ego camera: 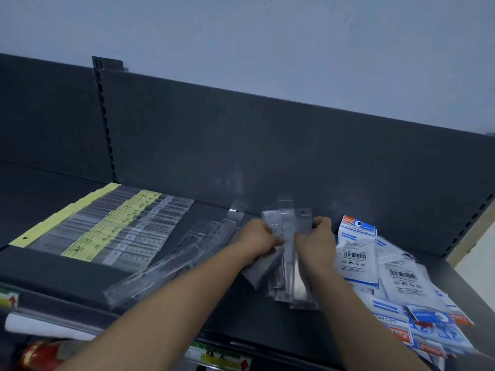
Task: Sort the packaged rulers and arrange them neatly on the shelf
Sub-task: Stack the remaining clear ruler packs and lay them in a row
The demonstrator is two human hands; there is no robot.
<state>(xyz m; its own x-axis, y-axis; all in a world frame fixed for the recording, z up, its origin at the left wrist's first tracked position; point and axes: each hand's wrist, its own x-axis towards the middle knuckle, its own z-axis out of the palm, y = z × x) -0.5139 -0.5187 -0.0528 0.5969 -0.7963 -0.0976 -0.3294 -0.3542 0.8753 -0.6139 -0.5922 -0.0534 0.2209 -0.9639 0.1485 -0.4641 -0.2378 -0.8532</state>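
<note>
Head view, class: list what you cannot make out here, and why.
All head view.
The bundle of packaged rulers in the left hand and right hand: count and print lost to motion blur.
The red object: cut by bottom edge.
The price label: text blurred.

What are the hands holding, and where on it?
Both grip one bunch of clear plastic ruler packets: left hand on its left edge, right hand on its right edge, near the hang-hole end.

Packaged rulers on the dark grey shelf (pixel 67 274) — an overlapped row of yellow-labelled packs (pixel 107 228) at left, loose clear-sleeved rulers (pixel 171 266) lying diagonally beside it, a bundle of clear-sleeved rulers (pixel 288 245) held on end at centre, blue-and-white geometric sets (pixel 359 250) heaped at right.
</note>
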